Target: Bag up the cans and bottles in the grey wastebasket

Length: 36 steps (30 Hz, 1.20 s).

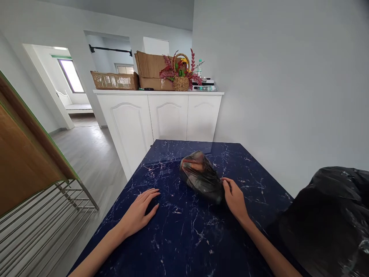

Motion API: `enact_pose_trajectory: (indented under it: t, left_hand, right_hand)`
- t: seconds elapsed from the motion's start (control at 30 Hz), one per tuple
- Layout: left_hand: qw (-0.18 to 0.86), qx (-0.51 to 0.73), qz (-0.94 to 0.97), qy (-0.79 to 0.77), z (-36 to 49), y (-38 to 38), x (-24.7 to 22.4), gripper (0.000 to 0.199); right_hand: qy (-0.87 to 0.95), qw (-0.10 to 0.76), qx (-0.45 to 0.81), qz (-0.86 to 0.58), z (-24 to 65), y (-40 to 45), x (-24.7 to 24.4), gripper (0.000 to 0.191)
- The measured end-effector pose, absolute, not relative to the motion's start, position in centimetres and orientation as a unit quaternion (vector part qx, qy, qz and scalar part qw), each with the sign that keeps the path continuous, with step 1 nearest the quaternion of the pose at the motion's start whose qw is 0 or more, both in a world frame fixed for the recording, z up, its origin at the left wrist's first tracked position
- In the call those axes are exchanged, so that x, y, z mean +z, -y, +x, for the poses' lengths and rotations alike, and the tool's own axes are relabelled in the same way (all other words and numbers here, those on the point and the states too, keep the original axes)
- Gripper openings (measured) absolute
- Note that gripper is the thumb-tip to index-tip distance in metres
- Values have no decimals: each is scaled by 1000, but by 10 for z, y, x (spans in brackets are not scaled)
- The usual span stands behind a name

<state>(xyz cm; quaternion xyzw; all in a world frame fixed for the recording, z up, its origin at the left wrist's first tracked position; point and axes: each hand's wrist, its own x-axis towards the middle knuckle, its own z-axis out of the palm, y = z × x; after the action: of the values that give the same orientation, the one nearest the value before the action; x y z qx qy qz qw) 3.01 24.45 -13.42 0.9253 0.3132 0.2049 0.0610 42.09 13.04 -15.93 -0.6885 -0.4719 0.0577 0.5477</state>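
Note:
A black plastic bag (203,181) lies on the dark blue marbled table (184,231). Something reddish-brown shows through its thin film near the far end, but I cannot make out what it is. My right hand (235,196) pinches the bag's near right edge between thumb and fingers. To the left of the bag, my left hand (142,209) rests on the tabletop with its fingers stretched out and the thumb apart. It holds nothing and does not touch the bag.
A large black plastic bag (331,215) bulges at the right edge. Behind the table stands a white cabinet (170,115) bearing cardboard boxes (115,81), a wicker flower basket (181,84) and plastic bottles (209,88). At left is a metal rack (43,223) beneath a brown panel (25,154).

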Motion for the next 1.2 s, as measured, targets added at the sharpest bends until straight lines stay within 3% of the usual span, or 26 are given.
enact_pose_trajectory:
  t: [0.33,0.67,0.9,1.2]
  left_hand:
    - [62,414,861,-287,102,-249,-123,26]
    - [28,380,877,-294,100,-248,-121,31]
    - [2,329,896,-298,90,-253,-121,22]
    - [-20,431,847,-310,83,-259,-121,14]
  right_hand:
    - [578,530,231,-575,357,-143,-152,40]
    - [643,474,245,-549,317,-163,-155,40]
    - [630,473,221,-576,299,-177,-161,26]
    - [596,508,218,-583,317,-162,-155,32]
